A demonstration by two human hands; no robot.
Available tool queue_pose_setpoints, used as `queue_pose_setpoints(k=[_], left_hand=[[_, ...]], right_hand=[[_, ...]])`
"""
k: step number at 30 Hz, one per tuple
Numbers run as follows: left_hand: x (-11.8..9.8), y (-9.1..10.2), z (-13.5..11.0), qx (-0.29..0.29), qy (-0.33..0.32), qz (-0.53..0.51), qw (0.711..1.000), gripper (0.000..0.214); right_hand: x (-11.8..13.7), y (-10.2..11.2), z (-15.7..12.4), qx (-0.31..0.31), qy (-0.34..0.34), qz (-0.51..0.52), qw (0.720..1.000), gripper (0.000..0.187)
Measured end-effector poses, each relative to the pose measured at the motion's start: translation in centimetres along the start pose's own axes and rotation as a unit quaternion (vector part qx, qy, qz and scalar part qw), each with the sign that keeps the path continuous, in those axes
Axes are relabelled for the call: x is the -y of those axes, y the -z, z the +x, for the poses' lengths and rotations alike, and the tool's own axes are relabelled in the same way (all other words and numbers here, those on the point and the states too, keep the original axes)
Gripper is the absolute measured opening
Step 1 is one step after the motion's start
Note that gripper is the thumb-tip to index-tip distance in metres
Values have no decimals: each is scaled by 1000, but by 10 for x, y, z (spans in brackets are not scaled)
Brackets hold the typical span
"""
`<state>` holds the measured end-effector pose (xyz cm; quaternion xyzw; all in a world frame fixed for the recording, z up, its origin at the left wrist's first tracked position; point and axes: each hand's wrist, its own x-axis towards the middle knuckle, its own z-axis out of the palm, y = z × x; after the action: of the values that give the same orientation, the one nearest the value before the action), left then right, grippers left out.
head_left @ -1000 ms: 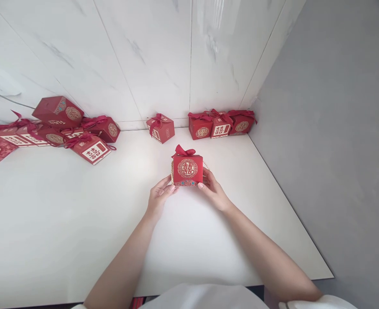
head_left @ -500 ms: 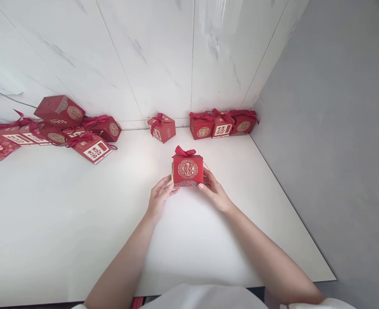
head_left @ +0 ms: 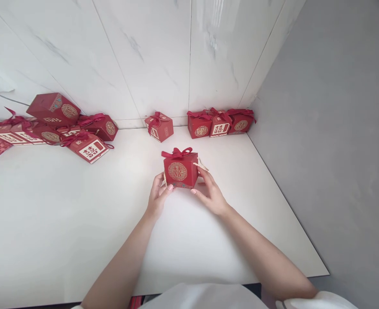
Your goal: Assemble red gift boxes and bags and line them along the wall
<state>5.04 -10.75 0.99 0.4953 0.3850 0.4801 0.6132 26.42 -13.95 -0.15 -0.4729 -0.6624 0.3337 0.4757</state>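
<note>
A small red gift box [head_left: 179, 171] with a gold round emblem and a dark red ribbon bow on top sits between my hands on the white table [head_left: 63, 223]. My left hand [head_left: 157, 195] grips its lower left side. On the right side my right hand [head_left: 209, 193] holds the box, fingers near a gold cord handle. The box is turned slightly, so its right face shows.
Three matching red boxes [head_left: 220, 123] line the back wall at the right corner. One more box [head_left: 159, 126] stands alone left of them. A heap of several red boxes [head_left: 57, 128] lies at the far left. A grey wall [head_left: 331, 128] bounds the table's right edge.
The box has shifted a little to the left and rotated slightly, with both hands moving along with it.
</note>
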Motion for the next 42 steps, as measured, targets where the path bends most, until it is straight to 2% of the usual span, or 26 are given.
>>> queue_pose_setpoints(k=[5,11,15,18,25,29,34,38,42], left_hand=[[0,-4,1,23,-37,10,999,68],[-5,-4,4,21,-59,-24,998,78],[-6,-1,2,-15,-11,-51,999,68],[-6,3,1,-20,20,-71,997,59],[-7,7,1,8,10,-93,996,48],[-8,7,2,14,12,-105,994,47],[-9,5,2,1,18,-86,996,52],[-7,5,4,-30,5,-50,998,62],[-3,6,6,-59,-13,-24,998,71]], right_hand=[[14,-6,-9,6,72,-128,989,73],[21,-7,-10,23,151,-177,972,70],[22,-6,-9,45,160,-175,970,68],[21,-7,-10,59,160,-169,971,70],[23,-8,-12,122,126,-147,974,75],[24,-6,-11,137,123,-145,972,76],[22,-7,-12,102,126,-148,976,68],[22,-8,-11,28,113,-206,972,64],[23,-7,-10,-37,159,-261,952,80]])
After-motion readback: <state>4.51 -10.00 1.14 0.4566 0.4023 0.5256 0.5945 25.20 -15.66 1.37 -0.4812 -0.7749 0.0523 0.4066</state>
